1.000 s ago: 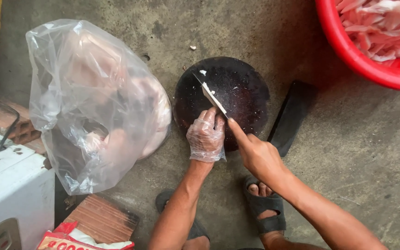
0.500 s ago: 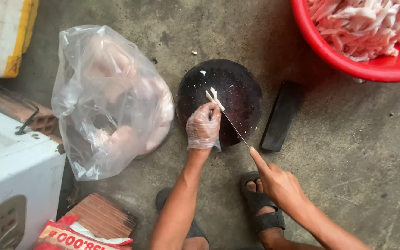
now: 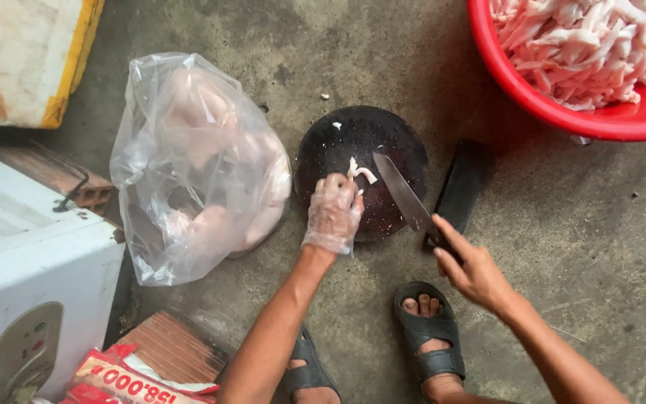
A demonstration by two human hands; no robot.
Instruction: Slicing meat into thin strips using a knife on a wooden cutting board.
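Note:
A round dark chopping block [image 3: 360,142] lies on the concrete floor. My left hand [image 3: 333,213], in a thin clear plastic glove, rests on the block's near edge and pinches a small pale strip of meat [image 3: 360,172]. My right hand [image 3: 472,269] grips the handle of a knife [image 3: 404,196]; its blade lies flat over the block's right side, pointing away from me, just right of the meat strip.
A clear plastic bag of pale meat [image 3: 196,164] sits left of the block. A red basin [image 3: 600,116] full of cut meat strips stands at top right. A dark flat bar [image 3: 463,183] lies right of the block. White box [image 3: 24,269] at left; my sandalled feet [image 3: 428,337] below.
The knife has swung from over my left hand to the block's right side, and my right hand moved up toward the block. My left hand now holds a meat strip out on the block.

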